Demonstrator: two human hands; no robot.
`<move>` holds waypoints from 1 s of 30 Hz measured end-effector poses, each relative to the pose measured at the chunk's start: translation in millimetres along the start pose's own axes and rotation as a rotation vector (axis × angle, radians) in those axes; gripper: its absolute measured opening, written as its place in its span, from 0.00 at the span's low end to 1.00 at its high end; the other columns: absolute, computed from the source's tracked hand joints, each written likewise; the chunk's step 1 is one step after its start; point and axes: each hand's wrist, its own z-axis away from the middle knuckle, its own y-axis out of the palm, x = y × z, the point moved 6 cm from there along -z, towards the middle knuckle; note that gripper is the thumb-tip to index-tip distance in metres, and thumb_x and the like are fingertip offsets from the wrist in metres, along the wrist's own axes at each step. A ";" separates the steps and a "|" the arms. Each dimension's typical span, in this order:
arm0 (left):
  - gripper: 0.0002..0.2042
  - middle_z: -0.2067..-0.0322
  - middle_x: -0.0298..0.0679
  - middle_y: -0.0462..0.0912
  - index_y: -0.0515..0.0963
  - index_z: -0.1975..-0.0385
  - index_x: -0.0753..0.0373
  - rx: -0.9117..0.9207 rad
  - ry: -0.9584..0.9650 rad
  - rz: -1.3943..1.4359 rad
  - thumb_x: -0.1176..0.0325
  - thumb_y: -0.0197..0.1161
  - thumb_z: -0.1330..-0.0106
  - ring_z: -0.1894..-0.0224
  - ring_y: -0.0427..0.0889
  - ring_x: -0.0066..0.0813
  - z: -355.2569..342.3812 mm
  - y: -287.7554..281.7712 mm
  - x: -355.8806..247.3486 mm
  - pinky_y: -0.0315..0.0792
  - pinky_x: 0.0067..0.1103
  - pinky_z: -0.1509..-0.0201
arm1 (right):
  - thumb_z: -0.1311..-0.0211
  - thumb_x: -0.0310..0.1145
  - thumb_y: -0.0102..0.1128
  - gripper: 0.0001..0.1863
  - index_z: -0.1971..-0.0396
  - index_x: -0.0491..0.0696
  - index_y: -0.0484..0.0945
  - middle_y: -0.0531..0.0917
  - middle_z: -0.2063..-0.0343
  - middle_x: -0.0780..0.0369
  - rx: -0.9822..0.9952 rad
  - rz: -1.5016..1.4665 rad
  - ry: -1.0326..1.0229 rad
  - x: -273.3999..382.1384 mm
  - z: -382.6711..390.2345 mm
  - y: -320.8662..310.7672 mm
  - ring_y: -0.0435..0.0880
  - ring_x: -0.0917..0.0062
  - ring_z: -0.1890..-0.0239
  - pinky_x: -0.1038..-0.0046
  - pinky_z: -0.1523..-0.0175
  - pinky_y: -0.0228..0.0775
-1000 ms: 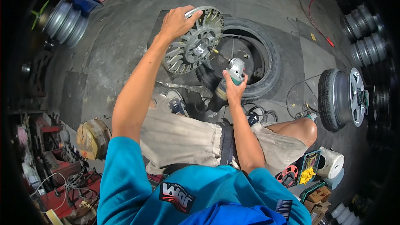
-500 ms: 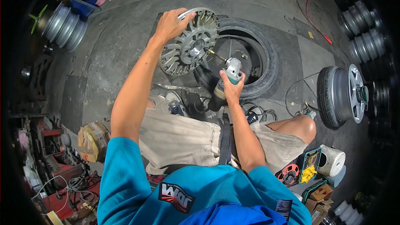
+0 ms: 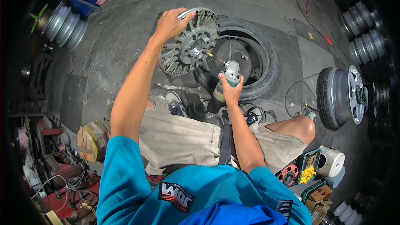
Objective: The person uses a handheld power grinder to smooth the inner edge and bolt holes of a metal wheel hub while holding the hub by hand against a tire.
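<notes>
My left hand (image 3: pixel 173 26) grips the upper rim of a grey multi-spoke wheel rim (image 3: pixel 186 53), which is held tilted up. In my right hand (image 3: pixel 230 88) is a grey and green angle grinder (image 3: pixel 231 70). From its head a thin shaft with a yellowish tip (image 3: pixel 209 54) points at the wheel's centre, close beside the hub bore; whether it touches cannot be made out. Beneath the wheel and the grinder lies a black tire (image 3: pixel 266 54) on its side. My right fingers wrap round the grinder's body, partly hidden behind it.
A tire on a silver rim (image 3: pixel 333 96) stands at the right, with a black cable (image 3: pixel 287 91) near it. Stacked rims (image 3: pixel 366 48) line the right edge. Tools and a red jack-like machine (image 3: pixel 62 166) crowd the lower left. A white bucket (image 3: pixel 332 161) stands lower right.
The grinder in my right hand has shifted slightly left and downward, and its shaft now sits a little lower by the hub. My left hand and the wheel rim have barely moved.
</notes>
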 end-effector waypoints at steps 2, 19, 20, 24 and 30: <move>0.25 0.70 0.47 0.90 0.89 0.52 0.58 0.012 0.003 0.006 0.42 0.63 0.30 0.63 0.88 0.49 -0.3 -0.6 -3.2 0.78 0.39 0.54 | 0.52 0.51 0.86 0.45 0.42 0.40 0.72 0.82 0.50 0.52 0.028 -0.039 0.046 -11.0 4.7 2.6 0.81 0.64 0.47 0.63 0.39 0.71; 0.24 0.67 0.47 0.90 0.88 0.52 0.58 -0.001 0.024 0.000 0.42 0.64 0.30 0.61 0.89 0.51 -1.5 -0.3 5.9 0.78 0.38 0.52 | 0.52 0.54 0.86 0.47 0.41 0.39 0.71 0.82 0.48 0.52 0.119 -0.111 0.164 -17.3 20.4 10.7 0.80 0.65 0.45 0.64 0.37 0.70; 0.25 0.67 0.48 0.90 0.88 0.52 0.58 0.004 0.009 0.023 0.41 0.64 0.30 0.60 0.89 0.51 -0.5 1.2 8.6 0.78 0.39 0.52 | 0.52 0.54 0.86 0.47 0.41 0.39 0.71 0.82 0.48 0.52 0.121 -0.112 0.164 -16.6 18.6 10.3 0.80 0.65 0.45 0.64 0.37 0.70; 0.25 0.65 0.49 0.90 0.88 0.52 0.58 -0.049 0.028 0.026 0.41 0.64 0.30 0.58 0.89 0.52 -3.0 0.4 17.3 0.78 0.40 0.51 | 0.52 0.53 0.86 0.47 0.41 0.39 0.71 0.82 0.49 0.52 0.029 -0.055 0.140 -2.9 14.0 4.6 0.80 0.65 0.46 0.65 0.37 0.70; 0.29 0.59 0.55 0.90 0.87 0.46 0.59 0.062 -0.049 0.020 0.39 0.63 0.30 0.52 0.89 0.54 -1.4 -2.8 14.5 0.78 0.41 0.45 | 0.51 0.55 0.85 0.49 0.39 0.39 0.70 0.80 0.48 0.53 0.136 -0.124 0.194 -12.9 19.3 10.4 0.78 0.68 0.46 0.65 0.38 0.70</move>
